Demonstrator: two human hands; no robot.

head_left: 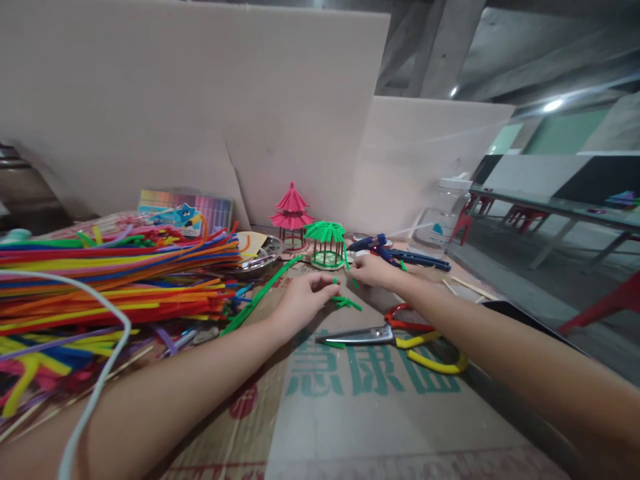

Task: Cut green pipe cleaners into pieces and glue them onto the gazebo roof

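Observation:
My left hand is curled over the cardboard, its fingertips pinched on a short green pipe cleaner piece. My right hand is closed just to the right, its fingers at another short green piece beside the small green pavilion model. More short green pieces lie under the hands. A long green pipe cleaner runs diagonally to the left of my left hand. A red pagoda model stands behind the green one.
A big pile of coloured pipe cleaners fills the left. Yellow-handled scissors lie below the hands, a blue glue gun behind my right hand. A metal dish, a marker box and a white cable are nearby.

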